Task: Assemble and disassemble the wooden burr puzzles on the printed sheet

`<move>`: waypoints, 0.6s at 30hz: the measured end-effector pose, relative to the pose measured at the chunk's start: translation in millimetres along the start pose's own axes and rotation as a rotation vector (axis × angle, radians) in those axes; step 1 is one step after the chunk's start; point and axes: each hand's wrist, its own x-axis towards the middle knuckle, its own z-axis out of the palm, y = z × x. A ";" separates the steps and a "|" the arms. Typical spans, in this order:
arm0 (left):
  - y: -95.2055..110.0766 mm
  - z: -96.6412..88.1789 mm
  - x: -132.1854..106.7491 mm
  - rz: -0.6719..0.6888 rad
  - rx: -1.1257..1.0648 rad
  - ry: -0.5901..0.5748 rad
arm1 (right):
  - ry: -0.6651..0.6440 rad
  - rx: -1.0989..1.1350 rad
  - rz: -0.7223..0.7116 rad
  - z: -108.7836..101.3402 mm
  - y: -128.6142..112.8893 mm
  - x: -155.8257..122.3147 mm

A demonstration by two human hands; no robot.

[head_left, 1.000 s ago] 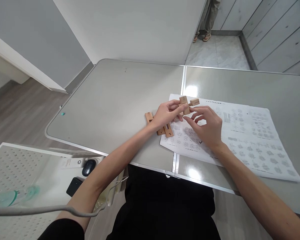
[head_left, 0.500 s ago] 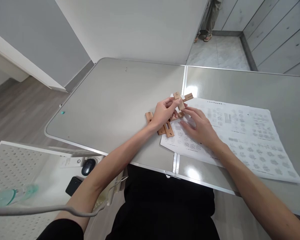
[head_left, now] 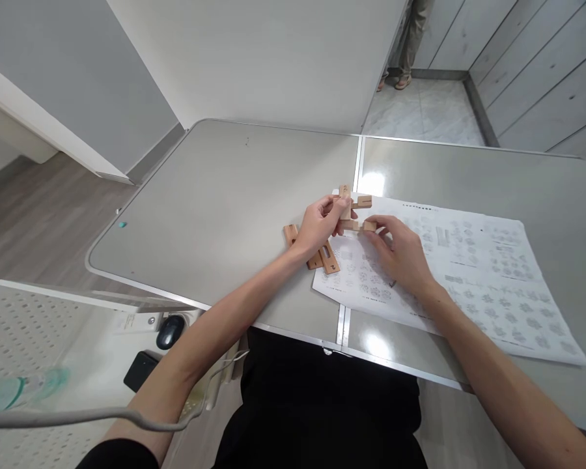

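My left hand is closed on a few notched wooden puzzle pieces crossed over each other above the paper's left edge. One upright piece has a dark mark at its top, and another piece sticks out to the right. Below them runs a lower notched piece, whose right end is pinched between the fingertips of my right hand. How the pieces join is hidden behind my left fingers. Loose wooden pieces with slots and numbers lie on the table, partly under my left wrist.
A large printed sheet with small diagrams covers much of the table's right half. A small teal bit lies near the left edge. Left and below, a white shelf holds a mouse, a phone and a bottle. A person's legs stand beyond.
My right hand has moved slightly and now pinches the lower piece's end, which shows more clearly. The pieces in my left hand have turned, the marked one standing more upright.
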 end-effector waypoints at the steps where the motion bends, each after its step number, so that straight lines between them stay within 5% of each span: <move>1: -0.3 0.0 0.0 -0.002 -0.004 0.005 | 0.019 0.049 0.041 -0.6 -0.8 0.3; 10: -1.9 0.3 -1.0 0.007 0.012 -0.038 | 0.230 0.647 0.397 -10.4 16.9 10.2; 14: 0.2 2.8 -5.5 0.015 0.146 -0.123 | 0.143 1.009 0.493 -17.4 19.7 13.7; 18: 0.0 5.1 -10.9 0.072 0.246 -0.232 | -0.013 1.063 0.526 -17.8 9.8 13.1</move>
